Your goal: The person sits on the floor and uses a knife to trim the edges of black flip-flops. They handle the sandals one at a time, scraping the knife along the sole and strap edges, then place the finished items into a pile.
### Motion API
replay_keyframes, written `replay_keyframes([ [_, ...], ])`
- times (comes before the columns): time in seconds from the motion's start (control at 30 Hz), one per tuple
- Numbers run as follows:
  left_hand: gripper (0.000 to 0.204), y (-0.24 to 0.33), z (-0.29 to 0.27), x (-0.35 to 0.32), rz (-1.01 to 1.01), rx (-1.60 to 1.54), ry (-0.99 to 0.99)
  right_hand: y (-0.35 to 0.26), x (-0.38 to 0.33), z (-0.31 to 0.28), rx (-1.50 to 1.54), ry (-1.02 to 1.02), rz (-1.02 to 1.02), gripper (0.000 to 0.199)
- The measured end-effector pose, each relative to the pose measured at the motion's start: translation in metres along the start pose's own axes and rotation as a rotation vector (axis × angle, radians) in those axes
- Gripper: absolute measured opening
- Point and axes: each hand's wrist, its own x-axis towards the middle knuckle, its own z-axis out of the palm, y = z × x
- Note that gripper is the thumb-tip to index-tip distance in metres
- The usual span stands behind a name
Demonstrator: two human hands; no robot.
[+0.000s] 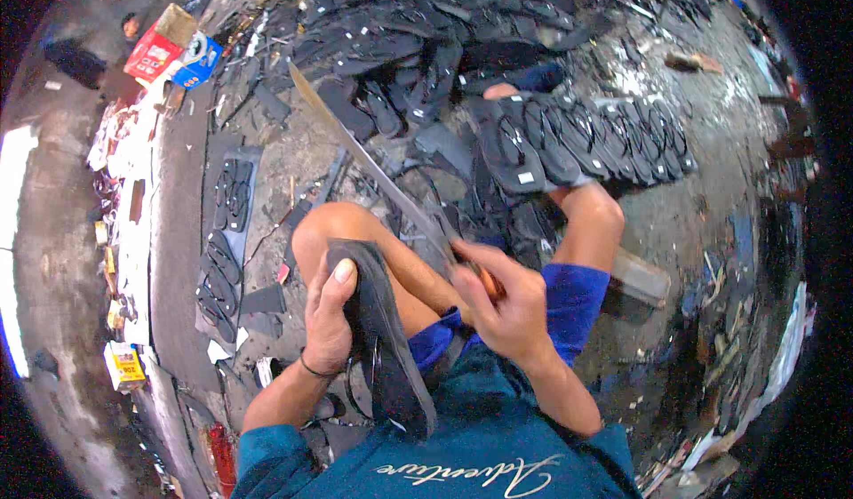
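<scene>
Left hand [327,321] grip clamps black sole [384,330], lengthwise toward body; right hand [502,303] grips knife [373,166], blade up-left.

The person wears a teal shirt [480,463] with long sleeves pushed up past the elbows and pale cursive lettering across the chest. Bright blue shorts [569,299] cover the thighs, the knees bare. A thin dark band [313,370] circles the wrist of the left hand [329,321]
</scene>
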Motion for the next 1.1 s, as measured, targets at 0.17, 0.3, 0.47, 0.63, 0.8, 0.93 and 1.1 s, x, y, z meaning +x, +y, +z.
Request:
replay_keyframes([
  [0.17, 0.045, 0.021, -0.015, -0.004, 0.072, 0.087, -0.157, 0.009, -0.092, -0.041, -0.091, -0.255, 0.120, 0.031],
  [0.3, 0.050, -0.005, -0.022, -0.016, 0.017, 0.223, -0.111, 0.017, -0.113, -0.050, -0.177, -0.281, 0.062, 0.033],
  [0.47, 0.049, -0.015, -0.031, -0.016, -0.005, 0.245, -0.333, 0.001, -0.086, -0.062, -0.326, -0.266, 0.005, 0.032],
  [0.63, 0.021, -0.008, -0.014, -0.022, -0.045, 0.089, -0.445, -0.033, -0.047, -0.089, -0.346, -0.424, 0.100, 0.030],
  [0.8, 0.028, -0.006, 0.001, -0.025, -0.054, 0.169, -0.506, -0.055, -0.012, -0.097, -0.349, -0.550, 0.152, 0.028],
  [0.93, 0.032, -0.009, 0.005, -0.028, -0.083, 0.176, -0.556, -0.061, 0.011, -0.089, -0.235, -0.609, 0.149, 0.027],
  [1.1, 0.037, -0.003, 0.013, -0.032, -0.060, 0.275, -0.555, -0.057, 0.037, -0.077, -0.105, -0.756, 0.136, 0.028],
])
